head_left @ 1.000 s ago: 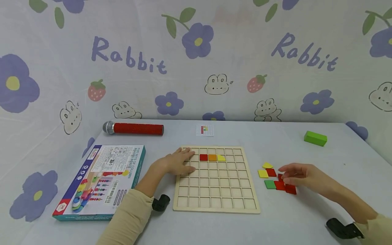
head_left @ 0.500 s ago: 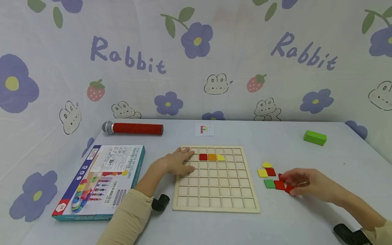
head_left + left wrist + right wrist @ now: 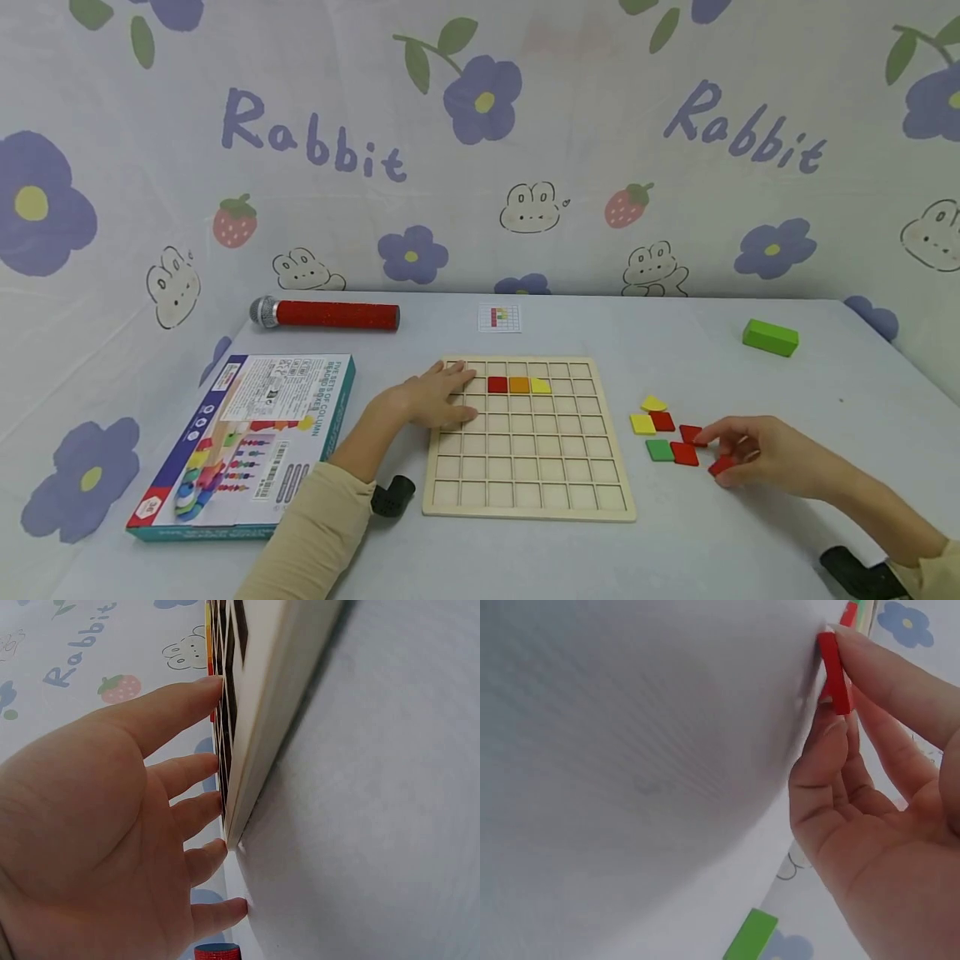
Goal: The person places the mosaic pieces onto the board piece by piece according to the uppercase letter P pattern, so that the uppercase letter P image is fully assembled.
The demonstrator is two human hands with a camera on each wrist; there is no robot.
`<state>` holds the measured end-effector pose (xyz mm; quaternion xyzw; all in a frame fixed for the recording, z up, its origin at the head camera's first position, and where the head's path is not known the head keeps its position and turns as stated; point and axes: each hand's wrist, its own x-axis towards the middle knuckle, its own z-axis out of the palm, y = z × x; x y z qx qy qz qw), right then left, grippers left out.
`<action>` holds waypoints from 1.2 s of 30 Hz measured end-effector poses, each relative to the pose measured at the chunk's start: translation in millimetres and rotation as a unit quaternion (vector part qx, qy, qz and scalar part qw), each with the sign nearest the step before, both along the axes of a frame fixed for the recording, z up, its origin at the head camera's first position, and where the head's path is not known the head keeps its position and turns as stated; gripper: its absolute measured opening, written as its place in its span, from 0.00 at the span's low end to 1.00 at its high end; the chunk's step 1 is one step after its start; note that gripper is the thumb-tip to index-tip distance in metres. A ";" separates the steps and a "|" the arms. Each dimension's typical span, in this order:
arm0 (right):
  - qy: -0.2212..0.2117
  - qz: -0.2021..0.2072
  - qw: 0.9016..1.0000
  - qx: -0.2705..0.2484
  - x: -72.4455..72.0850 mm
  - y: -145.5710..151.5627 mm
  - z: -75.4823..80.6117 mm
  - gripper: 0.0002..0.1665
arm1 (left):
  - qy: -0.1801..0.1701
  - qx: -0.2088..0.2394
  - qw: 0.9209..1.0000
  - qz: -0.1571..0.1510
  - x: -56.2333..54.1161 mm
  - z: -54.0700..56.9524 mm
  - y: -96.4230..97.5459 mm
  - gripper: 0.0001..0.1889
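Observation:
My left hand [image 3: 433, 398], fingers spread, rests on the upper left edge of a wooden grid board [image 3: 530, 522]. In the left wrist view its fingertips touch the board's rim. Within the grid, a red tile [image 3: 497, 384], an orange tile [image 3: 519, 385] and a yellow quarter-round tile [image 3: 540, 386] lie in one row. Right of the board, my right hand [image 3: 780, 457] pinches a red square tile [image 3: 836, 675] between thumb and fingers, close to the tabletop. Its index fingertip is by another red tile [image 3: 691, 434]. Beside it lie more red tiles [image 3: 684, 453], yellow tiles [image 3: 642, 424] and a green tile [image 3: 660, 450].
Behind the board lies a small pattern card [image 3: 499, 318]. A red microphone [image 3: 337, 315] is at the back left, above a flat toy box [image 3: 247, 442]. Toward the back right sits a green block [image 3: 770, 337]. A patterned cloth [image 3: 585, 100] hangs behind the table.
My right hand has lowered slightly and shifted right, drawing one red tile away from the group and pinching it. The left hand stays on the board.

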<state>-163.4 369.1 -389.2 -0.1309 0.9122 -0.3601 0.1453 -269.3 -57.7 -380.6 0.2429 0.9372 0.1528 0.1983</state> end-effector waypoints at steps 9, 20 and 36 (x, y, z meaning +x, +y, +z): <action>0.048 -0.044 0.995 0.081 -2.5 4.8 4.5 0.20 | 0.004 -0.004 1.000 -0.005 -0.3 1.7 0.0 0.36; 0.029 -0.118 0.991 0.055 -11.8 -5.8 13.6 0.19 | 0.008 -0.005 1.000 -0.003 -3.0 -1.1 -1.3 0.36; -0.084 -0.159 0.980 -0.088 -38.3 -54.2 11.1 0.28 | 0.006 0.003 1.000 -0.008 -2.4 -3.9 -0.7 0.35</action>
